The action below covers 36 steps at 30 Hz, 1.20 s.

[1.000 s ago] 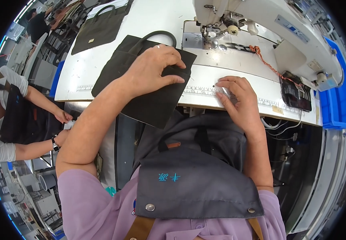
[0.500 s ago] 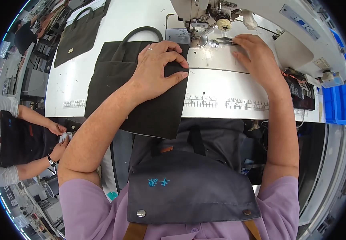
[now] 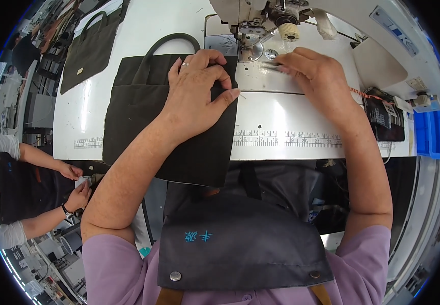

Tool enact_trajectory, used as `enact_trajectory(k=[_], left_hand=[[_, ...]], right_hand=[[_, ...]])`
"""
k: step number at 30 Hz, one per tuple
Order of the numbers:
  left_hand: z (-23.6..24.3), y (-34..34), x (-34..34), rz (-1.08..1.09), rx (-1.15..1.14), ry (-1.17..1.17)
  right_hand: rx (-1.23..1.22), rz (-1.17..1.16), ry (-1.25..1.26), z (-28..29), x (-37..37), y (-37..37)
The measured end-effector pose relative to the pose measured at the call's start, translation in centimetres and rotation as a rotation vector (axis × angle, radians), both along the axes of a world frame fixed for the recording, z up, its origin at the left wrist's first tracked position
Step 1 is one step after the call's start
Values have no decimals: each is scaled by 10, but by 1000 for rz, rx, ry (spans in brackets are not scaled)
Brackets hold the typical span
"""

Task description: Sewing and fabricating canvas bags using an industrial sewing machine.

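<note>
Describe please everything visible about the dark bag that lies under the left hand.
The dark bag is flat, made of what looks like dark olive-black woven cloth, with one curved handle arching at its far end. It lies on the white sewing table, its near edge hanging over the table front. A seam line suggests a front pocket. The left hand presses flat on its right part, pinching the edge near the sewing machine. The right hand does not touch it.

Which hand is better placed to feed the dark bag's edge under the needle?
Probably left. The left hand lies flat on the dark fabric bag, pinching its right edge just beside the presser foot. The right hand rests on the machine bed, fingertips near the needle plate, not touching the bag.
</note>
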State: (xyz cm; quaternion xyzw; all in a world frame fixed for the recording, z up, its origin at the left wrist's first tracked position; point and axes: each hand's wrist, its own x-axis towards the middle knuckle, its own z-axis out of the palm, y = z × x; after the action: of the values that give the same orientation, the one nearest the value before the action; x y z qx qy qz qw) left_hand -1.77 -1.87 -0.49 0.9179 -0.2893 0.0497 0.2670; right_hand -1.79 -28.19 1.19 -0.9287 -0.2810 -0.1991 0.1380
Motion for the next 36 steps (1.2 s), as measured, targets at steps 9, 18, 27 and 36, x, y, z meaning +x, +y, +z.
enact_trajectory(k=[9,18,27,36], left_hand=[[-6,0,19,32,-50,-21],[-4,-3,16,84,-28,-69],[-8,-4,20,89,-124,3],[-10,-6,23,104,-106,-50]], right_hand=[[260,106,161,-10,9,29],[368,137,240,-19,10,31],[229,136,83,-20,11,34],[68,110,-62,-14,6,37]])
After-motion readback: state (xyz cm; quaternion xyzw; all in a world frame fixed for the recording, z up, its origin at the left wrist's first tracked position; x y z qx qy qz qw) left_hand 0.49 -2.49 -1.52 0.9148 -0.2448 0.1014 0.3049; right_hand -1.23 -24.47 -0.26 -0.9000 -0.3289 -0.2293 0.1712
